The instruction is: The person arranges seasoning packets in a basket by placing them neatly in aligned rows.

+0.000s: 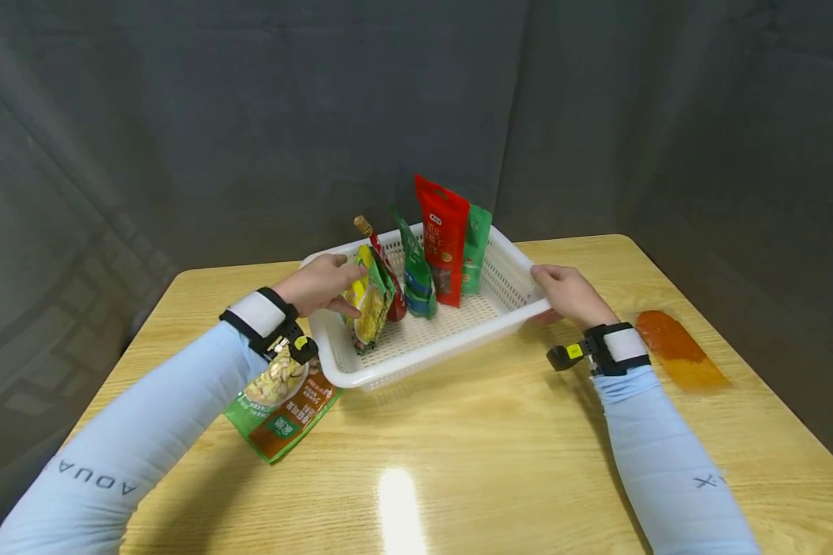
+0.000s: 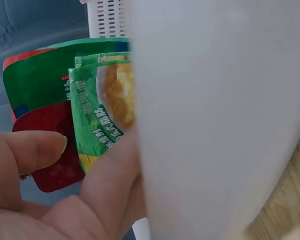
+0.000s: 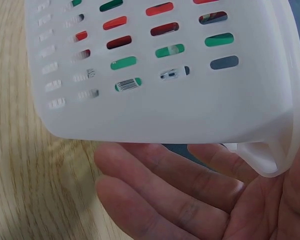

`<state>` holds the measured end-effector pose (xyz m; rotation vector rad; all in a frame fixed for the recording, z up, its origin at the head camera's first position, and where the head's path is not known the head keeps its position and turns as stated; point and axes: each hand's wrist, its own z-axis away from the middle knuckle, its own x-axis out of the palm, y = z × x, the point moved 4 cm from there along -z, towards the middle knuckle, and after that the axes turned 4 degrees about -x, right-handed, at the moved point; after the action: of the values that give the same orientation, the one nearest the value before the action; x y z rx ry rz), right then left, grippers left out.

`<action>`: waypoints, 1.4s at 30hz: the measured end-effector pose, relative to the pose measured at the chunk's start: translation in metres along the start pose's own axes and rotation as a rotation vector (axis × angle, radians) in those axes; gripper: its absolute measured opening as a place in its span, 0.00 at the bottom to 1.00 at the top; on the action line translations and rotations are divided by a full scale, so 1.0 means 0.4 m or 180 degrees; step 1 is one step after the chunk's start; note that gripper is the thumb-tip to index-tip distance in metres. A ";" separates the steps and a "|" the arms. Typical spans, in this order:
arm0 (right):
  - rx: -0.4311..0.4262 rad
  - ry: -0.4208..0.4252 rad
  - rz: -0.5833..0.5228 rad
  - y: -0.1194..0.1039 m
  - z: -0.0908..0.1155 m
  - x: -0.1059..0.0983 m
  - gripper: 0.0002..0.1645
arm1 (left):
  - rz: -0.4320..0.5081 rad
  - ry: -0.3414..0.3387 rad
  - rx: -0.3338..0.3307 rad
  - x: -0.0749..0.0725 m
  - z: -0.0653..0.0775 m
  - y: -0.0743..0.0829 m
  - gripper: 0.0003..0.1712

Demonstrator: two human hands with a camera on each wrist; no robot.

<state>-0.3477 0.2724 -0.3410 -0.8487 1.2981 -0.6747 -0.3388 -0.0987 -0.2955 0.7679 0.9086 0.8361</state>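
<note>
A white perforated plastic basket [image 1: 416,362] holds several upright food packets. My right hand [image 1: 571,293] grips its right end; in the right wrist view its fingers [image 3: 155,200] lie under the basket and the rim sits by the palm. Over the left rim reaches my left hand [image 1: 322,285], fingers spread beside a yellow-and-green packet [image 1: 371,312]. In the left wrist view, the thumb [image 2: 40,150] overlaps a dark red item [image 2: 55,120], and another finger overlaps the green packet. Behind stand a green pouch [image 1: 416,274], a red pouch [image 1: 444,239] and another green pouch [image 1: 477,247].
A green-and-brown food packet [image 1: 288,408] lies flat on the wooden table [image 1: 500,462], partly under the left forearm. To the right lies a flat orange-red and amber patch or packet [image 1: 680,351]. Dark cloth [image 1: 319,116] hangs behind the table.
</note>
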 end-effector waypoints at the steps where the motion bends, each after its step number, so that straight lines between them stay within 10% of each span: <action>1: 0.0001 0.0003 0.0000 0.000 0.000 0.000 0.39 | -0.0020 -0.0002 0.0009 0.000 0.000 0.001 0.45; 11: -0.0016 0.0005 0.0018 0.004 -0.004 -0.003 0.39 | 0.0080 -0.0113 0.0185 -0.012 0.014 0.009 0.43; 23: 0.0021 -0.0004 -0.0010 0.005 -0.006 -0.004 0.40 | 0.0026 0.0071 0.0566 -0.091 0.110 0.000 0.41; 42: 0.0060 -0.0002 -0.0036 -0.004 -0.001 -0.008 0.41 | -0.0354 0.0434 0.0642 -0.173 0.204 -0.219 0.35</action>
<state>-0.3485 0.2741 -0.3379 -0.8415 1.2853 -0.6947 -0.2668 -0.2157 -0.3117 0.8337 1.1597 0.7120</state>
